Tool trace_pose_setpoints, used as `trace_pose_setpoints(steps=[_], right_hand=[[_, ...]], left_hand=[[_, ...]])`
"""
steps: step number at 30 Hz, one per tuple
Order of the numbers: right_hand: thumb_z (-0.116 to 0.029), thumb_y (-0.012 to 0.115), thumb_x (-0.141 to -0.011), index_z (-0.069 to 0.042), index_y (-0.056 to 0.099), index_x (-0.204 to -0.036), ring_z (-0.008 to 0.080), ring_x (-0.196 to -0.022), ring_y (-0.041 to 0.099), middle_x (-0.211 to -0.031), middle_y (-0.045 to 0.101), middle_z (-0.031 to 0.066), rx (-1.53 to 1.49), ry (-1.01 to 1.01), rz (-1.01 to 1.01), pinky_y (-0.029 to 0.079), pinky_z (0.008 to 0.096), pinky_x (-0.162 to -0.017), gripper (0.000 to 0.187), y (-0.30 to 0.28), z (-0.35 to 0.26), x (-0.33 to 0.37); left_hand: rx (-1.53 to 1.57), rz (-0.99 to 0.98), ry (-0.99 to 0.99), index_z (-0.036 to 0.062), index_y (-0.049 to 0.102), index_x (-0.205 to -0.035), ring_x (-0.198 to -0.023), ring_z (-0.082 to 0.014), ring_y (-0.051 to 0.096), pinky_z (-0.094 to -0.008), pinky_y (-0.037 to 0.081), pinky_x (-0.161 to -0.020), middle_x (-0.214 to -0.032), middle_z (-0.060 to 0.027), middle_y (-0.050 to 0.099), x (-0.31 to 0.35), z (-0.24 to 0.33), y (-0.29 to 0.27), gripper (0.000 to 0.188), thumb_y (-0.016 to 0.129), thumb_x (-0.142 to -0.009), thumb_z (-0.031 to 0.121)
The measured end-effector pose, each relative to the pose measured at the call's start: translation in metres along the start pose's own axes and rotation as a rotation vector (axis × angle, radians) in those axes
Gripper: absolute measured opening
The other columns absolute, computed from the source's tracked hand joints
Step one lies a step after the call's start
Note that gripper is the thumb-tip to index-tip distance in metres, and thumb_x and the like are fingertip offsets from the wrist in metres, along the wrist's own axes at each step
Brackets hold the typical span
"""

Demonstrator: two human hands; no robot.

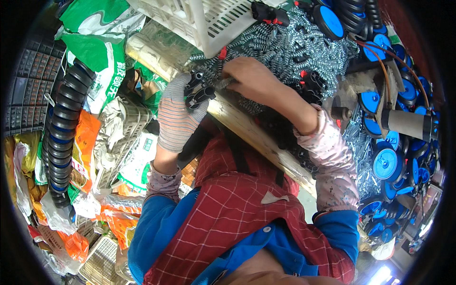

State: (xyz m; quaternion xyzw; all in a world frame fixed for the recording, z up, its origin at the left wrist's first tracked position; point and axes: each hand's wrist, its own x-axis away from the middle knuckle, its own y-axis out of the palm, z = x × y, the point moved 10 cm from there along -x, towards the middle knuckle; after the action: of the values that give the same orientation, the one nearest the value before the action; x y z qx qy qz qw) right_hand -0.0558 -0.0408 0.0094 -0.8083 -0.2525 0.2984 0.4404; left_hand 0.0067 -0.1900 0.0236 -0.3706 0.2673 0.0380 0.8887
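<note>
My left hand (178, 116), in a grey striped glove, is closed around black plastic fittings (199, 97) with round sockets. It is held over the wooden edge (237, 116) of the workbench. Just to its right is my bare right hand (254, 80), its fingers bent and pressed together at the near side of a heap of metal coil springs (294, 47). Something small and greyish shows by its fingertips, too blurred to name. More black fittings with red pieces (311, 85) lie among the springs, right of my right wrist.
A white plastic crate (209, 28) stands at the far edge of the heap. Black wheels with blue hubs (387, 164) are piled on the right, near a metal fixture with a grey cylinder (406, 124). Stacked black wheels (64, 137), bags (97, 61) and baskets crowd the left.
</note>
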Motion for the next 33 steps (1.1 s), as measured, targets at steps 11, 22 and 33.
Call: trace_pose_setpoints(steps=[11,22,33], right_hand=[[-0.011,0.068,-0.093,-0.005,0.069,-0.115,0.0278,-0.082,0.065,-0.101,0.062,0.0119,-0.258,0.219,0.125,0.052,0.0356,-0.071,0.023,-0.088,0.014,0.053],[-0.012,0.07,-0.086,-0.012,0.066,-0.112,0.0278,-0.096,0.065,-0.104,0.066,0.0075,-0.18,0.199,0.094,0.056,0.0376,-0.078,0.026,-0.092,-0.006,0.075],[-0.023,0.075,-0.087,-0.011,0.055,-0.139,0.0343,-0.084,0.069,-0.095,0.071,0.0185,0.161,0.46,0.253,0.053,0.0421,-0.072,0.056,-0.142,0.079,0.053]], left_hand=[[0.108,-0.083,0.112,0.0097,0.053,-0.129,-0.112,-0.039,0.06,-0.0454,0.051,-0.095,-0.123,-0.0189,0.06,-0.038,0.04,0.061,0.071,0.087,-0.067,0.017],[0.164,-0.156,0.166,0.0118,0.056,-0.121,-0.105,-0.0392,0.063,-0.0434,0.055,-0.086,-0.125,-0.0191,0.057,-0.03,0.075,0.073,0.063,0.087,-0.067,0.013],[0.156,-0.252,0.314,0.01,0.052,-0.121,-0.108,-0.0451,0.058,-0.0488,0.05,-0.094,-0.125,-0.021,0.055,-0.013,0.092,0.108,0.063,0.085,-0.068,0.014]])
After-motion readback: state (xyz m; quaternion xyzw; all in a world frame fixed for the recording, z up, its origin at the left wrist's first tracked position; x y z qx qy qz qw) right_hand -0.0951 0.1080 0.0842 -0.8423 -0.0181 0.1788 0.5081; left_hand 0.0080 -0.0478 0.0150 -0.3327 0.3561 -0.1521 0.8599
